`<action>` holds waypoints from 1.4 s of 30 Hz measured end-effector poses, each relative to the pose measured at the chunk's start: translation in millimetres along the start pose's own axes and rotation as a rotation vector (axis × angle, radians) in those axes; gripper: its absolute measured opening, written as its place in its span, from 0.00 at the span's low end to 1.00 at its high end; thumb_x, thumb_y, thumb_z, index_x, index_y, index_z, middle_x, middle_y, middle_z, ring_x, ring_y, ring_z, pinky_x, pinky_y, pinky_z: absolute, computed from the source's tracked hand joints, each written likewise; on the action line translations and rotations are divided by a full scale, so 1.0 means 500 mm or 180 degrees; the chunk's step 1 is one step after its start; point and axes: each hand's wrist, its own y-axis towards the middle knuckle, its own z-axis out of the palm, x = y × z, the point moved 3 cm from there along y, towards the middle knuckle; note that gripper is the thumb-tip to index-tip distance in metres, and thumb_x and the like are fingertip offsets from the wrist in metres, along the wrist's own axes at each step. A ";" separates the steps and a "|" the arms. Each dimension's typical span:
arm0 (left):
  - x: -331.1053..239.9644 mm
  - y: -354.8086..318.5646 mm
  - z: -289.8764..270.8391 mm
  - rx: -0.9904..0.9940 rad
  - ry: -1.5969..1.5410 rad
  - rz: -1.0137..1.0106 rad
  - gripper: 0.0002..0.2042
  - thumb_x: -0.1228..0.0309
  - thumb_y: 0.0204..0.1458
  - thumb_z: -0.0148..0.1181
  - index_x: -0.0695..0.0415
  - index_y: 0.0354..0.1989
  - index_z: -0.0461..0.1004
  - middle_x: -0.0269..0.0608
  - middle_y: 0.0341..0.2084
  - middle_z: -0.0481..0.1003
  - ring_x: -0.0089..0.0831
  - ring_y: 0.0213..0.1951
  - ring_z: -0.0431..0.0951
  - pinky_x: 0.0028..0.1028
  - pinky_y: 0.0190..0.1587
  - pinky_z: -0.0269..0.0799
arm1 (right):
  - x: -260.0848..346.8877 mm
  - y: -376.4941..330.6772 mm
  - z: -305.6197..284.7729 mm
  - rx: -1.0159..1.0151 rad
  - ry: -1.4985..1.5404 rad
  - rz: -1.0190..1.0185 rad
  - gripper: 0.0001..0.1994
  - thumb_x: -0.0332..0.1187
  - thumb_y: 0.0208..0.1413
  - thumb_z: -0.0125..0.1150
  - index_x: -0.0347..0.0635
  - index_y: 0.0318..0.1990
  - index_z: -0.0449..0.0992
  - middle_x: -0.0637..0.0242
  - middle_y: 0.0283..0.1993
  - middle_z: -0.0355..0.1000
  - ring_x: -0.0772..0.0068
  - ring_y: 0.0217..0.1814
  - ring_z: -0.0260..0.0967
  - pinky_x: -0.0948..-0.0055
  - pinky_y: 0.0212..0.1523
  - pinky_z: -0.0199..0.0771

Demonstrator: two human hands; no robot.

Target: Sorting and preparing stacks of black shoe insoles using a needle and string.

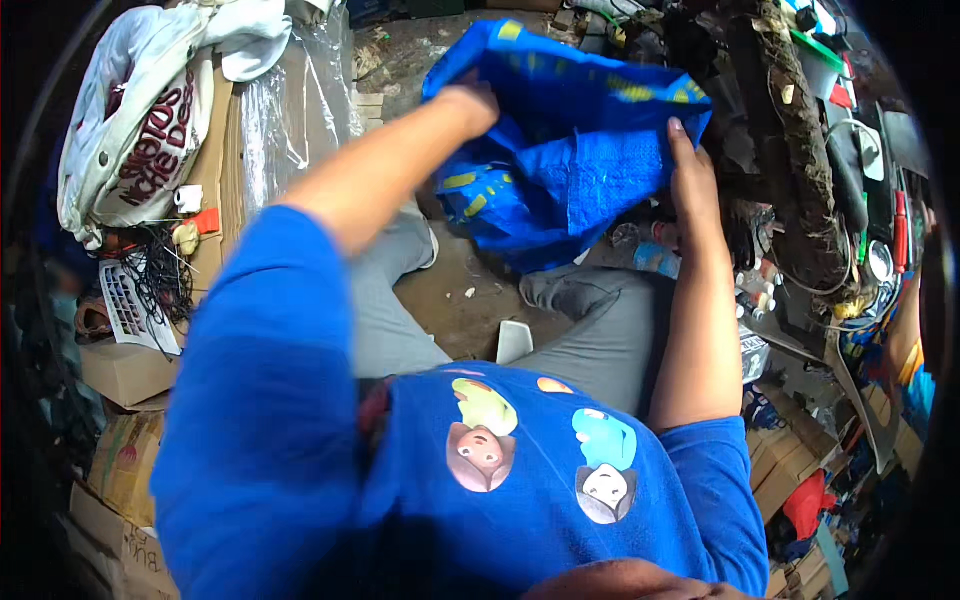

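A large blue woven plastic bag (605,175) with yellow print hangs in front of me, its mouth spread wide. On its left edge my left hand (470,108) is closed, slightly blurred, with its fingers partly hidden by the bag. My right hand (692,178) grips the right side of the rim, thumb up along the edge and fingers mostly out of sight. The bag sags between my knees, above the floor (470,310). What lies inside it, if anything, cannot be made out.
To the left are plastic-wrapped cardboard (290,120), a white cloth bag (140,140), tangled black cables (160,275) and boxes (125,370). A white plastic piece (515,341) lies between my legs. Plastic bottles (655,258), a rough beam (795,150) and another person's arm (907,325) are rightward.
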 end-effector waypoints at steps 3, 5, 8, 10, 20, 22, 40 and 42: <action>0.072 -0.224 -0.080 0.0111 0.0206 -0.0081 0.06 0.72 0.41 0.52 0.57 0.22 0.76 0.42 0.32 0.75 0.37 0.41 0.74 0.33 0.35 0.73 | 0.006 0.012 -0.001 0.0245 -0.0146 -0.0268 0.25 0.47 0.53 0.52 0.34 0.49 0.70 0.53 0.42 0.73 0.62 0.46 0.69 0.69 0.48 0.64; 0.125 -0.342 -0.096 -0.0141 0.0785 0.0188 0.05 0.72 0.41 0.52 0.54 0.20 0.76 0.36 0.27 0.74 0.32 0.35 0.73 0.29 0.39 0.67 | 0.007 0.018 0.008 0.0442 -0.0483 -0.0514 0.25 0.40 0.49 0.55 0.34 0.52 0.66 0.49 0.40 0.73 0.58 0.43 0.71 0.67 0.47 0.66; 0.148 -0.418 -0.107 0.0043 0.1217 0.0106 0.06 0.71 0.41 0.52 0.54 0.24 0.77 0.35 0.28 0.74 0.31 0.40 0.71 0.34 0.48 0.63 | 0.008 -0.010 -0.022 0.0050 -0.1171 -0.1179 0.29 0.37 0.45 0.60 0.35 0.56 0.62 0.48 0.41 0.72 0.53 0.45 0.69 0.63 0.49 0.65; 0.132 -0.431 -0.102 0.0159 0.1034 -0.0254 0.07 0.72 0.41 0.52 0.55 0.25 0.77 0.36 0.29 0.74 0.33 0.42 0.71 0.40 0.53 0.59 | 0.147 -0.117 -0.005 -0.1036 -0.1497 -0.2940 0.25 0.34 0.42 0.65 0.37 0.49 0.68 0.54 0.37 0.70 0.52 0.45 0.66 0.61 0.46 0.66; 0.030 -0.291 -0.078 0.0047 0.0535 -0.0020 0.08 0.62 0.41 0.59 0.48 0.30 0.77 0.31 0.29 0.75 0.28 0.43 0.71 0.36 0.53 0.54 | 0.061 -0.122 0.296 0.1454 -0.3494 -0.1448 0.22 0.46 0.38 0.66 0.39 0.37 0.76 0.54 0.38 0.72 0.54 0.43 0.70 0.64 0.43 0.70; 0.052 -0.304 -0.059 -0.0150 0.0683 0.0088 0.06 0.69 0.44 0.53 0.48 0.26 0.78 0.32 0.25 0.76 0.28 0.37 0.74 0.36 0.52 0.56 | -0.013 -0.118 0.284 0.3502 -0.4339 -0.1097 0.14 0.39 0.43 0.60 0.41 0.35 0.77 0.53 0.35 0.73 0.51 0.39 0.71 0.60 0.41 0.71; -0.080 -0.461 -0.083 0.1045 -0.0438 0.0510 0.11 0.75 0.40 0.53 0.55 0.34 0.74 0.42 0.27 0.75 0.39 0.39 0.75 0.40 0.49 0.64 | 0.112 -0.334 0.083 0.4696 -0.2948 -0.1846 0.12 0.27 0.41 0.54 0.47 0.35 0.79 0.59 0.33 0.72 0.57 0.38 0.70 0.65 0.40 0.70; -0.064 -0.483 -0.119 0.1069 -0.0541 0.0397 0.10 0.75 0.39 0.53 0.56 0.32 0.74 0.43 0.28 0.75 0.39 0.39 0.75 0.38 0.46 0.66 | 0.108 -0.339 0.086 0.4814 -0.2932 -0.1698 0.12 0.28 0.42 0.55 0.47 0.37 0.79 0.59 0.33 0.73 0.57 0.38 0.70 0.65 0.40 0.70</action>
